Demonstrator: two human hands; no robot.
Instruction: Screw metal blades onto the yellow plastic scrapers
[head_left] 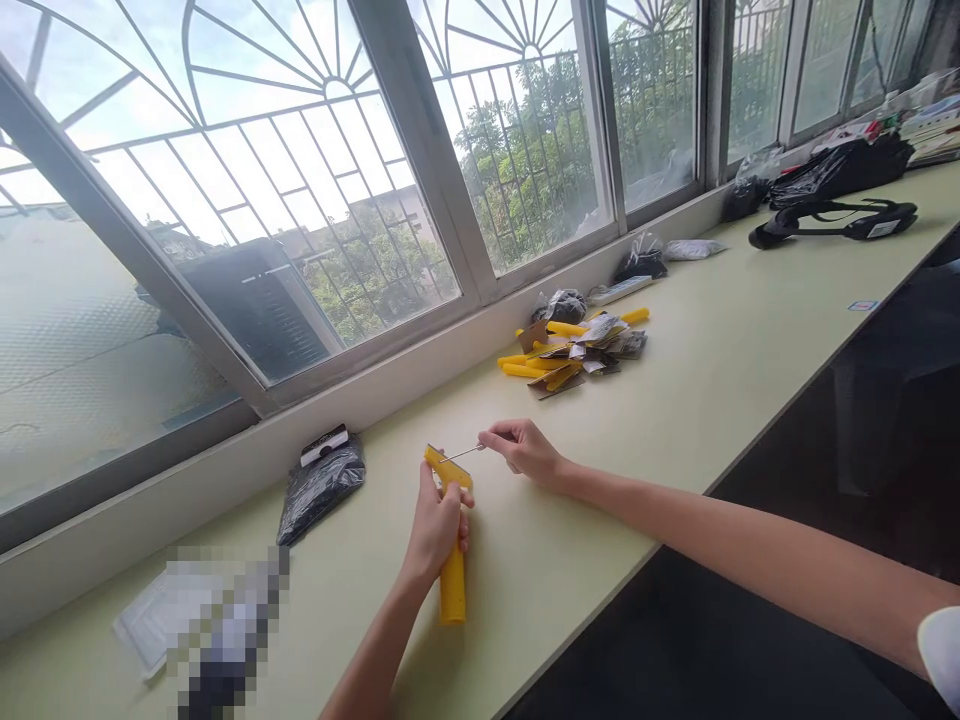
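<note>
left hand (435, 528) grips yellow tool (452, 590); right hand (529, 453) pinches a rod (463, 454) (thin, metallic).

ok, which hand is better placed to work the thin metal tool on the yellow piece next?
Probably the right hand: it holds the thin metal tool, whose tip is at the wide end of the yellow piece. The left hand is occupied gripping that piece.
</note>
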